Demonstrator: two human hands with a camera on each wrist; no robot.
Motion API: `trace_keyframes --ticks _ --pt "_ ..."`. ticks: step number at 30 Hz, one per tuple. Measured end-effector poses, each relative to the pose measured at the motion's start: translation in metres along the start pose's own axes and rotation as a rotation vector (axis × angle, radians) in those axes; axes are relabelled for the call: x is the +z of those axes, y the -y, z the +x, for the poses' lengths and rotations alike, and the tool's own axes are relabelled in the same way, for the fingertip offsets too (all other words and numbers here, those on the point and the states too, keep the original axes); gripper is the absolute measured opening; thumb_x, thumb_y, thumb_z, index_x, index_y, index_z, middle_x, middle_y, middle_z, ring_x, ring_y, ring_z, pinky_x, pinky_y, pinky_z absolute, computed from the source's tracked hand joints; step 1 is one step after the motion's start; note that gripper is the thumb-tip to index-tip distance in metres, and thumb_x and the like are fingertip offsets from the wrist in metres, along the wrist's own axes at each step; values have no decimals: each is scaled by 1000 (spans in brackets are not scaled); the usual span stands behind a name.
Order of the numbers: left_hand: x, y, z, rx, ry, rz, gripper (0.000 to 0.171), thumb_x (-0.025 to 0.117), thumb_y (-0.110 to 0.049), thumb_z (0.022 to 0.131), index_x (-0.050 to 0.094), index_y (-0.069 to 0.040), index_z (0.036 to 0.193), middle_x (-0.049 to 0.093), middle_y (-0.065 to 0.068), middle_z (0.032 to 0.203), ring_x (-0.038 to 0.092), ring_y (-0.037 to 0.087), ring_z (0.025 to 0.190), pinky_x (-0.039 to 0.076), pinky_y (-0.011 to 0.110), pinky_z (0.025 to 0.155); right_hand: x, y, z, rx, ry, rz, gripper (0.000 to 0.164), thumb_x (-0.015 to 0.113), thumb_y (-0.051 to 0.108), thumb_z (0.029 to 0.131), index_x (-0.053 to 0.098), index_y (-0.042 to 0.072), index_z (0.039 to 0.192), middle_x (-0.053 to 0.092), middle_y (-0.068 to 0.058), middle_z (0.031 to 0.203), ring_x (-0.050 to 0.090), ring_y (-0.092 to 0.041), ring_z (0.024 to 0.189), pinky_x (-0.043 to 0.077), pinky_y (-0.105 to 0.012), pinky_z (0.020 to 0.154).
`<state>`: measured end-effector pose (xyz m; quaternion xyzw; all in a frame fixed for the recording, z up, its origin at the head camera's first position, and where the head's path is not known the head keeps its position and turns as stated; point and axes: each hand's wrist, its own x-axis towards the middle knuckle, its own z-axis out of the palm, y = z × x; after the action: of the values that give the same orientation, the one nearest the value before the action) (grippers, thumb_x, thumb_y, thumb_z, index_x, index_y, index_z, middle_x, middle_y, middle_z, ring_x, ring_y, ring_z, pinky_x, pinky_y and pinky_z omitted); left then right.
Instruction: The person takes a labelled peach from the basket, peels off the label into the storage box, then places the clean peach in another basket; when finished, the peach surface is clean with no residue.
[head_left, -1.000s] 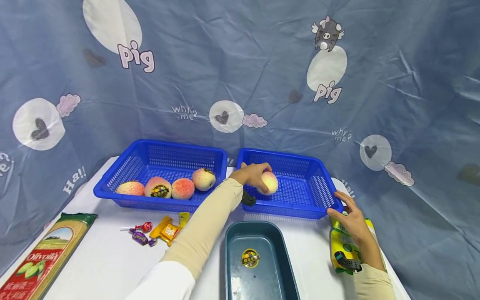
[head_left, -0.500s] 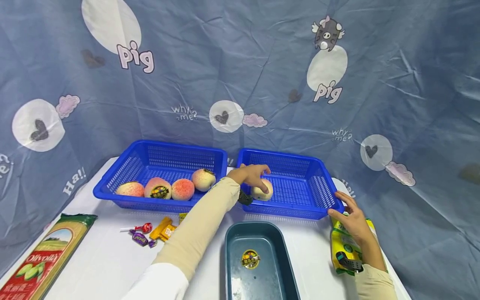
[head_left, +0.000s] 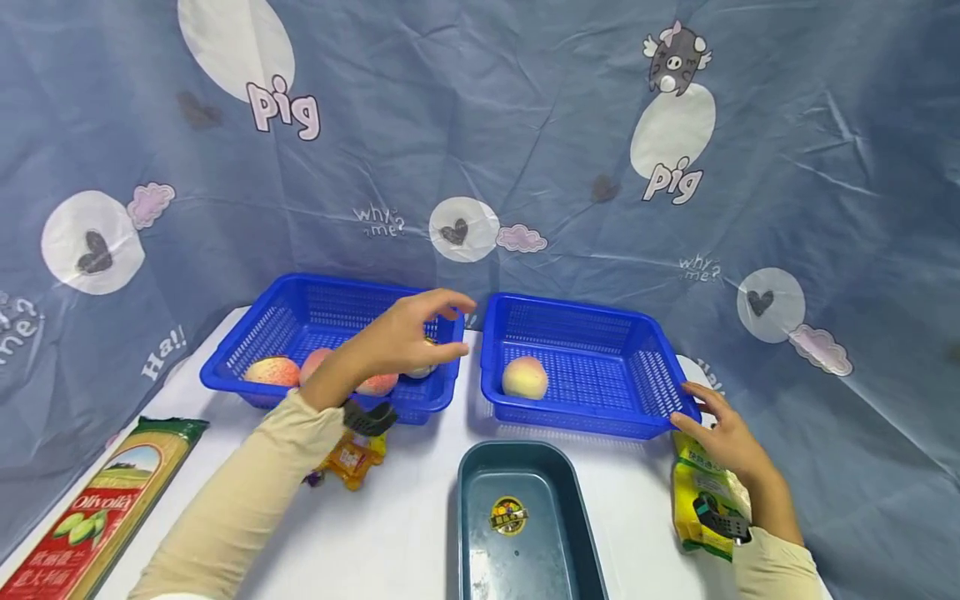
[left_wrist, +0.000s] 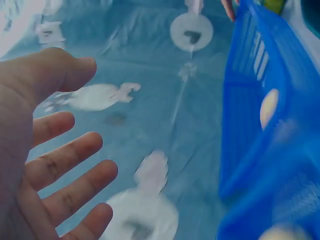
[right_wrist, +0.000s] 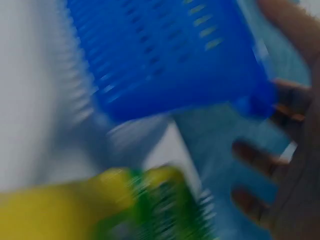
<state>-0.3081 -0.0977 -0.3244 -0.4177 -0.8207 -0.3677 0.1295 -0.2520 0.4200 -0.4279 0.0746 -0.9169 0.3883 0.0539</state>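
Peaches (head_left: 272, 372) lie in a basket (head_left: 330, 312) below the left hand (head_left: 408, 337), sweets (head_left: 352, 460) before it, a pack (head_left: 105, 500) farther left. Right of that hand, another basket (head_left: 585, 375) with one peach (head_left: 525, 378) reaches the right hand (head_left: 731, 437), a bag (head_left: 693, 483) beneath. Before and between the hands sits a tray (head_left: 525, 567).

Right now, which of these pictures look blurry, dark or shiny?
Head view: mostly sharp and bright, with a soft sheen on the dark teal tray; left wrist view: the left hand is fairly clear, but the blue basket at lower right smears; right wrist view: dimmest, with the yellow-green packet blurred and the right hand in shadow.
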Motion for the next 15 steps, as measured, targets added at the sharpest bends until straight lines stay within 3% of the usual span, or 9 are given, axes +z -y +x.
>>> trace_keyframes --ticks 3,4,8,11,13,15 --pt "-24 -3 -59 -23 -90 84 53 85 -18 83 63 -9 130 65 6 127 60 25 116 48 46 99 -6 22 7 -28 54 -63 72 67 29 100 32 0 155 31 -32 153 29 -58 133 29 -76 97" --pt "-30 -2 -78 -47 -119 121 53 86 -17 82 64 -10 129 64 5 127 59 26 118 47 49 99 -7 31 10 -49 67 -93 73 67 30 99 31 0 155 30 -33 153 29 -59 133 30 -77 96" --pt "-46 13 -148 -133 -243 276 56 89 -13 75 65 -8 125 63 8 127 55 34 121 41 61 98 1 73 31 -172 120 -135 70 67 30 100 35 2 154 36 -28 153 35 -55 134 33 -77 97" --pt "-52 32 -188 -214 -334 329 59 91 -12 70 65 -7 123 62 12 127 52 40 121 35 66 95 19 112 53 -294 179 -110 67 70 25 98 38 4 153 42 -22 152 41 -47 133 35 -72 101" --pt "-54 45 -207 -249 -395 335 58 91 -9 68 67 -7 121 61 14 126 50 42 120 33 61 96 35 141 71 -381 227 -86 67 73 22 96 40 4 152 44 -20 151 44 -43 133 37 -67 102" --pt "-56 57 -221 -260 -443 329 53 90 -4 67 70 -8 117 61 14 125 49 41 118 32 47 102 54 170 89 -460 276 -68 68 75 19 94 42 3 150 46 -19 149 45 -41 134 40 -62 104"
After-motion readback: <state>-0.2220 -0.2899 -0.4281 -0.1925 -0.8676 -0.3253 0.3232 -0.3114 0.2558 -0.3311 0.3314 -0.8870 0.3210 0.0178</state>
